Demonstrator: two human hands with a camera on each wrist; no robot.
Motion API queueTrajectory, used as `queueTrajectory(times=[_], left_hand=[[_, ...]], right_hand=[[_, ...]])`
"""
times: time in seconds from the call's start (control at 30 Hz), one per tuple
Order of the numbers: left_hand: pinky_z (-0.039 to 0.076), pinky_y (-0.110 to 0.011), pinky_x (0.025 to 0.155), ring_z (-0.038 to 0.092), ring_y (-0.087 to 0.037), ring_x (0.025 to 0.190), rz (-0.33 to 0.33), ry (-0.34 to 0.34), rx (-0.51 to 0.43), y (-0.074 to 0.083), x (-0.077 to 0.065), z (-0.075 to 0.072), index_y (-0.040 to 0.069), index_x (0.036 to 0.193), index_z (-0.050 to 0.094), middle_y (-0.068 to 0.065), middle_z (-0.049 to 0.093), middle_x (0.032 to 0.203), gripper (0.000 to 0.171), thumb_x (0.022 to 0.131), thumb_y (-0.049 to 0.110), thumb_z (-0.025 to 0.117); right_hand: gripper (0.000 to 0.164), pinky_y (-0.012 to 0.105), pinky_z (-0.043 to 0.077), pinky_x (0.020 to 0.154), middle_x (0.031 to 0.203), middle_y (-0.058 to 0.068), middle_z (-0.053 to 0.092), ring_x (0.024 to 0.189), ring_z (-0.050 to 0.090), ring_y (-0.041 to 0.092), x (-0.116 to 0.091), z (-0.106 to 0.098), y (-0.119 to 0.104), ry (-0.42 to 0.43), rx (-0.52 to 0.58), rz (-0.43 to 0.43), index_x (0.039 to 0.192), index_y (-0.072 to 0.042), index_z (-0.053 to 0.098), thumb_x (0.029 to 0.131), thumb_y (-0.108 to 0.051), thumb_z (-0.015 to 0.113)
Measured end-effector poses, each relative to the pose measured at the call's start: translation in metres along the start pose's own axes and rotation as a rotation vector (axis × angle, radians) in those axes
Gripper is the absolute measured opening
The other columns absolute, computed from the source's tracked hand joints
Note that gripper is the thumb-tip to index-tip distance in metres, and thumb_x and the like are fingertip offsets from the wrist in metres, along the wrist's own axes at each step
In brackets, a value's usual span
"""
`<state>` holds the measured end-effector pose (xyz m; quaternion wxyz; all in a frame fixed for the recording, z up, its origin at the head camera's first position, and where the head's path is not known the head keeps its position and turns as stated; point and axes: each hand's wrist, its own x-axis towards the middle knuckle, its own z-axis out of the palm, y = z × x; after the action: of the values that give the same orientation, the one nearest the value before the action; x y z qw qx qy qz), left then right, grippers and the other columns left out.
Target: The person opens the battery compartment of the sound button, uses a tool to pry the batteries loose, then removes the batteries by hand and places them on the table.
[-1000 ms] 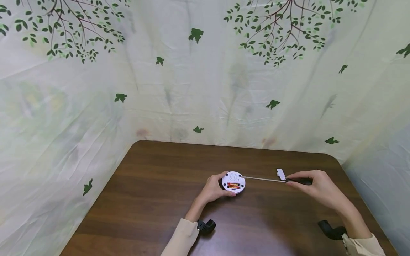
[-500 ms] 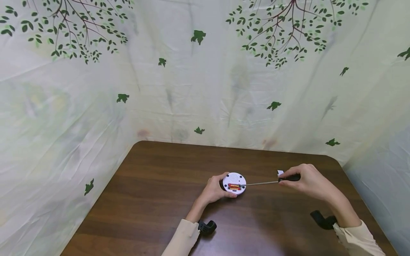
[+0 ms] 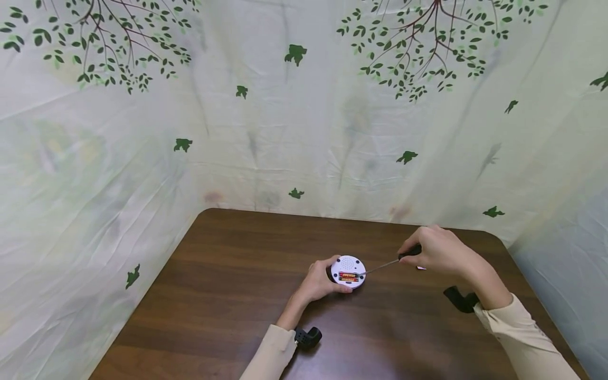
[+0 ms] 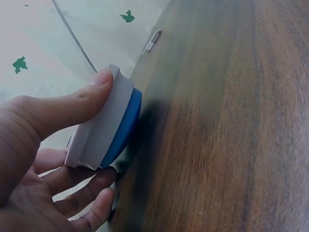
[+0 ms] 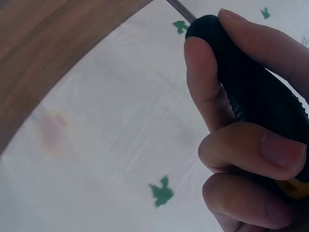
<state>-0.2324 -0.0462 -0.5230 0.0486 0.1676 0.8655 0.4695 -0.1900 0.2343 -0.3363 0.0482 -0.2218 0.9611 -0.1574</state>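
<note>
Head view: hands (image 3: 321, 280) (image 3: 438, 250) grip, left, a round white device (image 3: 349, 263) and, right, a metal-shafted screwdriver (image 3: 402, 257).

The left hand (image 3: 319, 279) had the round device (image 3: 350, 263), gripped it well in from the far edge of the surface (image 3: 247, 253), white face showing, two red batteries (image 3: 349, 276) sitting in it! And over towards the far right corner, the right hand (image 3: 438, 250) pinched the screwdriver (image 3: 411, 252) by its dark handle; leftward and down slanted the thin shaft, its tip just beside the batteries! A sliver of a pale piece (image 3: 421, 268) peeped out below that hand. Beyond the far edge hung the curtain (image 3: 328, 132), all printed leaves and branches.
</note>
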Motion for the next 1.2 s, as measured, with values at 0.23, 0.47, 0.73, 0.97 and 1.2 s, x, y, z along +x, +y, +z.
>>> queueTrajectory(times=[0.23,0.47,0.73,0.97,1.2], left_hand=[[0.045,-0.054,0.111,0.058,-0.040,0.129,0.001,0.012,0.014,-0.003,0.002,-0.003,0.002,0.145,0.059,-0.023,0.066,0.138,0.091,0.067,0.028,0.099],[0.046,-0.051,0.112,0.060,-0.036,0.131,0.010,-0.009,0.038,-0.006,0.006,-0.005,0.002,0.145,0.058,-0.022,0.066,0.139,0.091,0.068,0.029,0.099],[0.045,-0.051,0.112,0.059,-0.036,0.132,0.005,-0.014,0.035,-0.005,0.008,-0.011,0.002,0.145,0.059,-0.022,0.065,0.141,0.090,0.068,0.026,0.099],[0.045,-0.048,0.114,0.059,-0.034,0.134,0.008,-0.018,0.012,-0.008,0.009,-0.010,0.003,0.146,0.058,-0.021,0.063,0.143,0.092,0.067,0.027,0.099],[0.046,-0.048,0.113,0.060,-0.034,0.133,0.015,-0.021,0.017,-0.011,0.008,-0.008,0.003,0.146,0.058,-0.020,0.063,0.143,0.091,0.067,0.026,0.099]], right_hand=[[0.008,0.027,0.043,0.060,0.089,-0.008,0.078,0.063,0.058,0.006,0.024,-0.007,-0.003,-0.074,0.019,-0.040,0.095,-0.018,0.084,0.087,-0.021,0.083],[0.015,0.025,0.048,0.063,0.092,-0.005,0.080,0.078,0.064,0.008,0.014,0.011,0.045,-0.058,0.220,-0.005,0.100,-0.018,0.083,0.088,-0.025,0.083],[0.021,0.021,0.054,0.078,0.103,0.005,0.081,0.103,0.073,0.010,-0.006,0.054,0.095,0.036,0.445,0.029,0.104,-0.015,0.083,0.088,-0.029,0.083],[0.030,0.022,0.052,0.079,0.104,0.010,0.081,0.102,0.067,-0.004,-0.023,0.079,0.112,0.036,0.615,0.139,0.113,-0.005,0.080,0.092,-0.027,0.079],[0.030,0.027,0.051,0.075,0.098,0.016,0.080,0.091,0.069,0.005,-0.031,0.089,0.114,0.002,0.684,0.214,0.114,-0.001,0.079,0.097,-0.026,0.074]])
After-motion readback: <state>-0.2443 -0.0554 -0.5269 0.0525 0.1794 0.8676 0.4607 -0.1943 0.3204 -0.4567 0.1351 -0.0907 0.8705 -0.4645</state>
